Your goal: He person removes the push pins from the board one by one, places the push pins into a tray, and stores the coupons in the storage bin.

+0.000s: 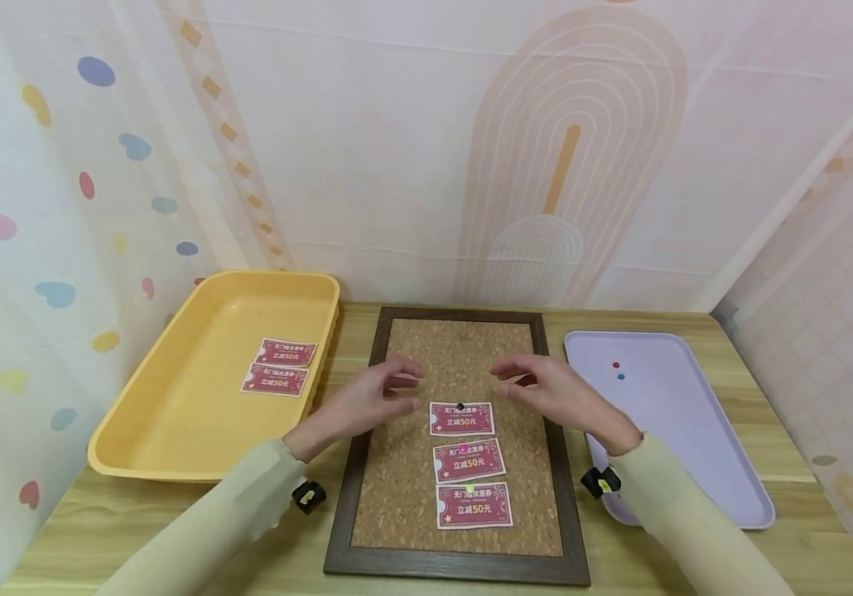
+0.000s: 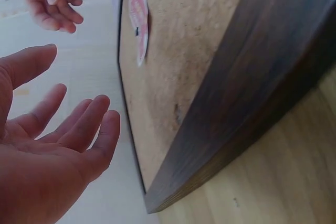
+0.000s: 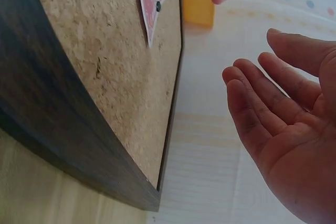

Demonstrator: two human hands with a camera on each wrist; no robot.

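A cork board in a dark wood frame lies between my two hands. Down its middle runs a column of three red coupons: the upper coupon bears a black pushpin, the middle coupon a pink one, the lower coupon a yellow-green one. My left hand hovers over the board's left side, fingers loosely bent, nothing in it. Opposite, my right hand hovers over the right side, likewise holding nothing. Both wrist views show bare palms and spread, relaxed fingers above the cork.
On the left stands a yellow tray with two more red coupons inside. To the right, a purple tray holds a red pushpin and a blue pushpin. A patterned curtain hangs behind the wooden table.
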